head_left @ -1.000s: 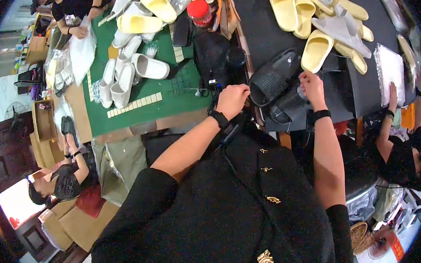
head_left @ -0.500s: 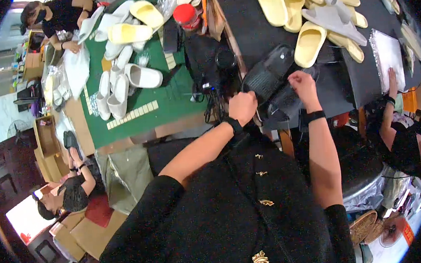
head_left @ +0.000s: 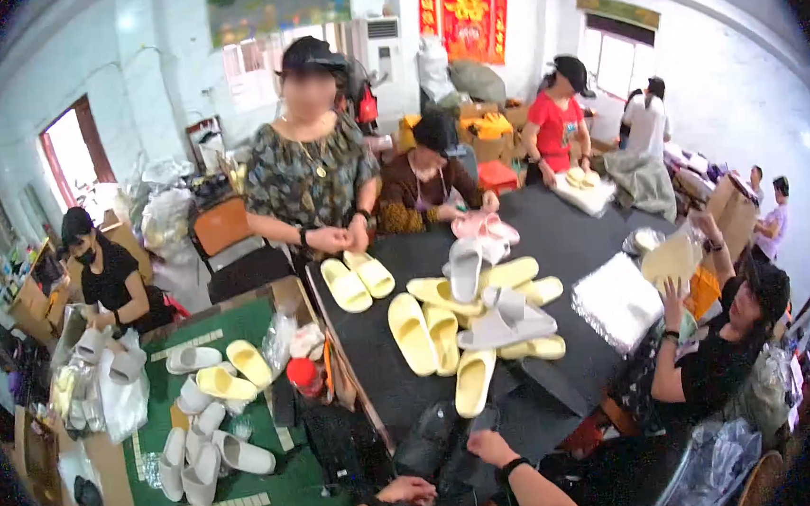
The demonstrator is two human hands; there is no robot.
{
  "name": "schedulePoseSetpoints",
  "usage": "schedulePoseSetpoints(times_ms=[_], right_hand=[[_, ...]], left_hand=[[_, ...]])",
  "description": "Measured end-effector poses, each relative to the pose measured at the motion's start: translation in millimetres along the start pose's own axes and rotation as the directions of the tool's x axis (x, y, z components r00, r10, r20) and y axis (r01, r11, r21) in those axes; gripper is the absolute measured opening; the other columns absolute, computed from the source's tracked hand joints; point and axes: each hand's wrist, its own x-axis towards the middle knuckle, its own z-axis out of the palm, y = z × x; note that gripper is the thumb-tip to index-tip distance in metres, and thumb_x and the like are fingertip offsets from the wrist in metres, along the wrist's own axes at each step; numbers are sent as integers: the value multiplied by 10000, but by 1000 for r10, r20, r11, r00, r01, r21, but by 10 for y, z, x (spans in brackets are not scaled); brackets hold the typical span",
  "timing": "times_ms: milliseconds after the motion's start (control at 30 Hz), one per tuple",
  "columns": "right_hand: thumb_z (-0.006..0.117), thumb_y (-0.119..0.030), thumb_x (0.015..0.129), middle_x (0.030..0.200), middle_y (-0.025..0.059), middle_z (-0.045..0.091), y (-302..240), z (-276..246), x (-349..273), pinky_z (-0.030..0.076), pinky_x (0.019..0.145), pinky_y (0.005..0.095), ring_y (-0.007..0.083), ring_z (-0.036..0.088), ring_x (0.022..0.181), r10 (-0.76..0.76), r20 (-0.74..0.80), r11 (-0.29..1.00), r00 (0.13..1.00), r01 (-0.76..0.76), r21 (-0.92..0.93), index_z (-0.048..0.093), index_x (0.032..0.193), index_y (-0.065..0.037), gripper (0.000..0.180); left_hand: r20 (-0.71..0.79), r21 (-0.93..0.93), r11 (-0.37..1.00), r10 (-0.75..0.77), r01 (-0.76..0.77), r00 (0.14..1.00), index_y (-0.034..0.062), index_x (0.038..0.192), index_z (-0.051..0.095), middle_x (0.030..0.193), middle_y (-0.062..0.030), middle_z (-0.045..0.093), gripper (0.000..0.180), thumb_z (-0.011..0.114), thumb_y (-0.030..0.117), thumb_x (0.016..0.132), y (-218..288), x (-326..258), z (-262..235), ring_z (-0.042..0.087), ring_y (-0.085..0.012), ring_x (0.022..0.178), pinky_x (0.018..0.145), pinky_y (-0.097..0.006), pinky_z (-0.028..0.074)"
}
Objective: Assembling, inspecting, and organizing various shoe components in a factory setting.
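A pair of black slippers lies at the near edge of the dark table, the left slipper (head_left: 425,442) beside the right slipper (head_left: 476,435). My left hand (head_left: 407,492) is closed just below the left slipper, fingers curled; anything in them is hidden. My right hand (head_left: 493,449) is closed over the right slipper, fingertips pressed together near its strap; what they pinch is too small to make out. Beyond my hands lies a heap of yellow slippers (head_left: 413,333) and grey slippers (head_left: 515,322). Another dark slipper (head_left: 553,386) lies to the right.
A green mat (head_left: 285,486) with white and yellow slippers covers the left table, near a red-lidded jar (head_left: 304,377). White plastic bags (head_left: 616,303) lie on the right. Several co-workers surround the tables; one at right holds up a yellowish slipper (head_left: 670,261).
The view has tilted up, showing the room and more co-workers. My hands now appear at the lower edge, both still closed near the black pair. The right co-worker has lifted a hand from the bags.
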Motion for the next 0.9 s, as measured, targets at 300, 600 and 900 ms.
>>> schedulePoseSetpoints(times_ms=[300, 600, 900], right_hand=[[603, -109, 773, 738, 113, 639, 1003, 159, 304, 464, 605, 315, 189, 620, 677, -616, 276, 756, 738, 652, -58, 647, 944, -19, 198], [499, -58, 781, 962, 204, 611, 40, -73, 353, 449, 802, 426, 369, 560, 927, -25, 484, 941, 875, -143, 306, 618, 918, 5, 192], [476, 34, 745, 954, 278, 584, 1016, 214, 466, 456, 776, 471, 427, 544, 940, -469, 589, 678, 658, 696, -239, 578, 980, 8, 258]], left_hand=[[331, -113, 972, 232, -205, 915, 34, 880, 664, 797, -54, 647, 298, 630, 328, 856, -482, 1086, -104, 552, -112, 632, 593, -288, 442], [287, 42, 993, 91, -107, 954, 32, 1016, 651, 896, -118, 661, 284, 667, 234, 817, -91, 784, 160, 620, -211, 787, 674, -355, 508], [253, -226, 888, 451, -401, 856, 41, 895, 677, 806, -81, 670, 252, 697, 272, 795, -396, 1298, 92, 620, -148, 707, 647, -317, 491]])
